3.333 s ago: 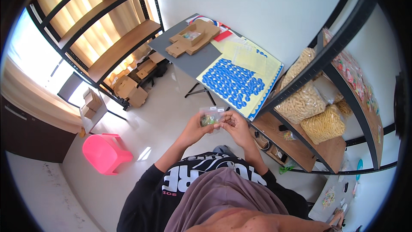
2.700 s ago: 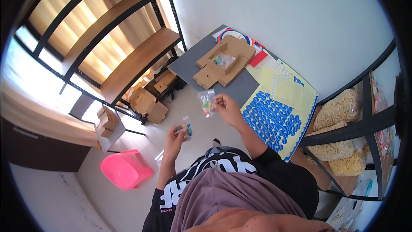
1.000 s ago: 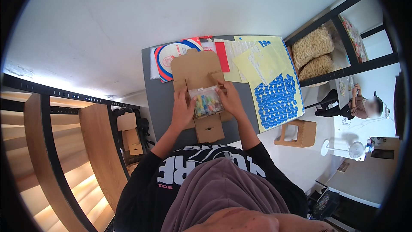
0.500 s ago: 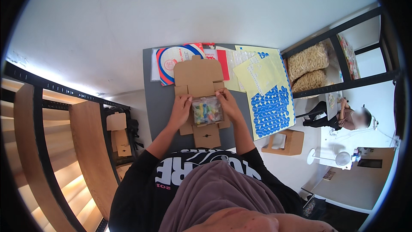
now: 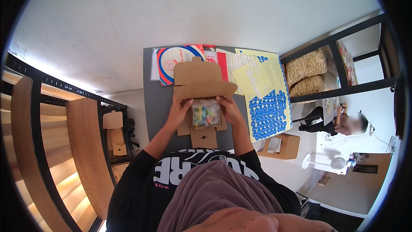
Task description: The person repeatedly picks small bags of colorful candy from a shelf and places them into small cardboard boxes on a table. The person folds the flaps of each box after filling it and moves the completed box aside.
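Note:
A brown cardboard box [image 5: 198, 76], partly unfolded, lies in front of me on the dark grey table. Its wide far panel is raised and leans toward me, while a near flap [image 5: 203, 138] with a small dark slot lies flat. On its middle rests a clear plastic bag [image 5: 206, 113] of small green, yellow, blue and orange pieces. My left hand [image 5: 180, 111] pinches the box at the bag's far left corner. At the far right corner, my right hand [image 5: 229, 109] grips the box too, under the raised panel. Both thumbs are close to the bag.
Yellow sheets of blue round stickers [image 5: 268, 116] cover the table's right side. A round-printed packet [image 5: 171, 56] and a red-edged one lie behind the box. Shelves flank both sides, with bags of beige pieces [image 5: 307, 62] on the right. Farther right another person [image 5: 343, 118] sits at a table.
The box's far panel has swung up from lying flatter and now tilts toward me. Both hands have stayed near the bag's far corners, with the right one now under the panel's edge.

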